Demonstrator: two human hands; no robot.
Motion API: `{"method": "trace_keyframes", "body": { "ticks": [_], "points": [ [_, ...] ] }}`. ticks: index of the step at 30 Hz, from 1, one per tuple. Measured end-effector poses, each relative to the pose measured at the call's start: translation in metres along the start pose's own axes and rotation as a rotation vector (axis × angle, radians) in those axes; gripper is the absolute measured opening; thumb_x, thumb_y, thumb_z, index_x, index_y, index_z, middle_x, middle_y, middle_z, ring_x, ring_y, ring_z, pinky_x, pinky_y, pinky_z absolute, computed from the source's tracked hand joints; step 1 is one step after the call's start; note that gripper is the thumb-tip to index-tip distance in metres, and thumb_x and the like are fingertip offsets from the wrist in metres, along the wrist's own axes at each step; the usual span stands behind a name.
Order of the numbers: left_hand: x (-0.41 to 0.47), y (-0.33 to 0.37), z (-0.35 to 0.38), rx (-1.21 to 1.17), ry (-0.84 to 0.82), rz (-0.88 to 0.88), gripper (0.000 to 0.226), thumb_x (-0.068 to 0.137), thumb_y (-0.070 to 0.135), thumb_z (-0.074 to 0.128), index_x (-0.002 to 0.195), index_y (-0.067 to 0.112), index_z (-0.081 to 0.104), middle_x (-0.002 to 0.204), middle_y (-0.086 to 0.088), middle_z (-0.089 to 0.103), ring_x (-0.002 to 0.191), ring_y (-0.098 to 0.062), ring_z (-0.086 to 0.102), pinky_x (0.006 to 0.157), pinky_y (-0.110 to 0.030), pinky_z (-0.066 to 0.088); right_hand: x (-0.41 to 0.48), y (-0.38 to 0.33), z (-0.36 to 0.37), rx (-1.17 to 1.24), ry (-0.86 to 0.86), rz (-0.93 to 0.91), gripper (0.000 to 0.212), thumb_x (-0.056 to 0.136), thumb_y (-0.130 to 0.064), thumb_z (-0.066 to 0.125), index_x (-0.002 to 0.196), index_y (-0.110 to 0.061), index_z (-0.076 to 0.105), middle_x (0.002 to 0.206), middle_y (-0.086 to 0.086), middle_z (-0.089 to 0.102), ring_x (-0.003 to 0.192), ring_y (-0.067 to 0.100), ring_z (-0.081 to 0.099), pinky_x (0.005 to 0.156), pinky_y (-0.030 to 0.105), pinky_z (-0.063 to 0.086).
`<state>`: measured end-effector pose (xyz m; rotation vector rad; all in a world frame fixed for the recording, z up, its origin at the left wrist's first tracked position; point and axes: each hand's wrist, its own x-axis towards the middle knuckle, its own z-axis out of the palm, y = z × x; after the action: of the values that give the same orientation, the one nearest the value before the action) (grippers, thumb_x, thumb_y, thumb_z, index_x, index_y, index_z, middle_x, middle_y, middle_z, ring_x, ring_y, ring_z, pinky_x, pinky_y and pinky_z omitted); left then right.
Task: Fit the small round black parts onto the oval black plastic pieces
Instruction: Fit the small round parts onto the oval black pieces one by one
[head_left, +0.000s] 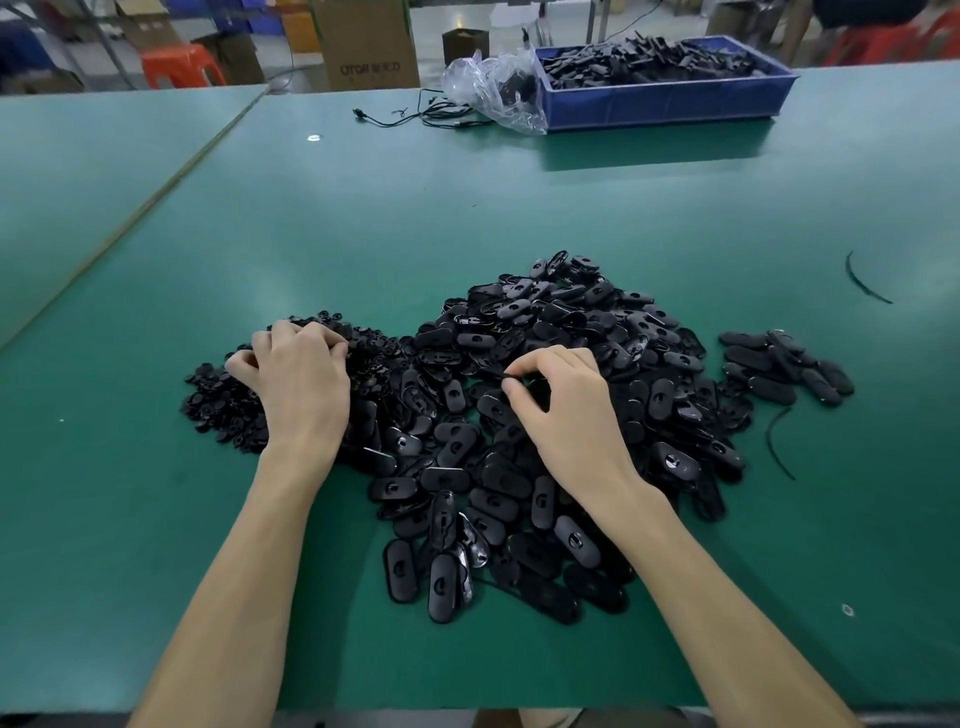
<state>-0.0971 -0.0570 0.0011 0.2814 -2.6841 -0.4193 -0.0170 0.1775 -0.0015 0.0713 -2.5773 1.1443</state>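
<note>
My left hand lay knuckles up at centre left of the frame, its fingers curled under and their tips hidden. My right hand sat just right of centre, thumb and forefinger pinching a thin black piece. Both bare forearms ran in from the lower edge.

Black oval pieces, green table

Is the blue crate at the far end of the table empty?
No, the blue crate is piled full of black plastic parts.
</note>
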Motion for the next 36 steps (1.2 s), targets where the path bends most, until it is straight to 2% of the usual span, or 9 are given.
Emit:
{"method": "trace_keyframes", "body": {
  "ticks": [3,6,9,11,14,19,25,31,36],
  "points": [
    [0.0,0.0,0.0,-0.023,0.044,0.001,0.019,0.105,0.026,0.058,0.105,0.014,0.072,0.111,-0.013,0.061,0.115,-0.033,0.047,0.101,-0.05,0.025,0.0,-0.001,-0.001,0.034,0.01,0.012,0.006,0.1,-0.014,0.068,0.104,-0.016,0.073,0.102,-0.01,0.067,0.113,0.008,0.049,0.094,-0.001,0.029],
    [-0.005,0.01,-0.004,-0.255,0.085,0.064,0.015,0.106,0.025,0.055,0.105,0.014,0.066,0.106,-0.005,0.062,0.105,-0.024,0.053,0.099,-0.041,0.029,0.0,-0.003,-0.002,0.125,0.046,0.049,0.006,0.1,-0.017,0.069,0.102,-0.021,0.072,0.094,-0.02,0.063,0.109,0.007,0.055,0.088,0.002,0.037],
    [-0.016,0.031,-0.009,-0.646,-0.052,0.113,0.006,0.106,0.021,0.056,0.103,0.019,0.061,0.096,0.001,0.069,0.085,-0.013,0.064,0.085,-0.028,0.053,0.0,-0.004,-0.001,0.21,0.082,0.094,0.011,0.101,-0.02,0.069,0.11,-0.025,0.07,0.091,-0.017,0.064,0.104,0.008,0.059,0.084,0.005,0.041],
    [-0.025,0.044,-0.01,-0.803,-0.158,0.114,0.008,0.106,0.019,0.056,0.101,0.017,0.062,0.084,0.002,0.071,0.072,-0.008,0.067,0.073,-0.022,0.054,0.001,-0.003,-0.002,0.249,0.091,0.109,0.016,0.101,-0.021,0.068,0.117,-0.026,0.068,0.09,-0.013,0.068,0.103,0.01,0.06,0.083,0.009,0.043],
    [-0.034,0.056,-0.008,-0.96,-0.277,0.109,0.01,0.104,0.014,0.056,0.096,0.012,0.062,0.07,0.002,0.07,0.062,-0.008,0.063,0.066,-0.018,0.049,0.002,-0.003,-0.003,0.286,0.112,0.128,0.015,0.101,-0.02,0.068,0.114,-0.028,0.069,0.091,-0.014,0.07,0.102,0.014,0.063,0.087,0.023,0.051],
    [-0.039,0.059,-0.008,-1.054,-0.372,0.111,0.011,0.102,0.01,0.059,0.092,0.01,0.064,0.07,-0.004,0.071,0.057,-0.011,0.063,0.061,-0.017,0.049,0.003,-0.005,-0.003,0.305,0.123,0.137,0.015,0.1,-0.018,0.069,0.11,-0.028,0.071,0.093,-0.013,0.071,0.102,0.014,0.065,0.09,0.031,0.054],
    [-0.039,0.057,-0.013,-1.193,-0.41,0.134,0.009,0.102,0.011,0.061,0.095,0.01,0.065,0.089,-0.006,0.076,0.061,-0.016,0.067,0.059,-0.019,0.051,0.001,-0.006,-0.006,0.322,0.124,0.137,0.017,0.099,-0.016,0.069,0.112,-0.027,0.072,0.096,-0.013,0.072,0.1,0.009,0.066,0.093,0.028,0.054],
    [-0.039,0.057,-0.009,-1.263,-0.487,0.105,0.011,0.103,0.014,0.063,0.102,0.01,0.073,0.085,-0.001,0.075,0.061,-0.013,0.061,0.059,-0.021,0.051,0.001,-0.007,-0.006,0.319,0.132,0.13,0.017,0.099,-0.016,0.07,0.113,-0.025,0.073,0.097,-0.012,0.072,0.096,0.005,0.067,0.091,0.022,0.054],
    [-0.04,0.058,-0.008,-1.285,-0.522,0.121,0.014,0.102,0.011,0.064,0.106,0.011,0.077,0.089,-0.006,0.076,0.069,-0.013,0.062,0.06,-0.022,0.053,0.001,-0.008,-0.007,0.314,0.133,0.129,0.016,0.099,-0.016,0.07,0.113,-0.024,0.073,0.096,-0.011,0.072,0.095,0.006,0.066,0.09,0.023,0.054]
  ]
}}
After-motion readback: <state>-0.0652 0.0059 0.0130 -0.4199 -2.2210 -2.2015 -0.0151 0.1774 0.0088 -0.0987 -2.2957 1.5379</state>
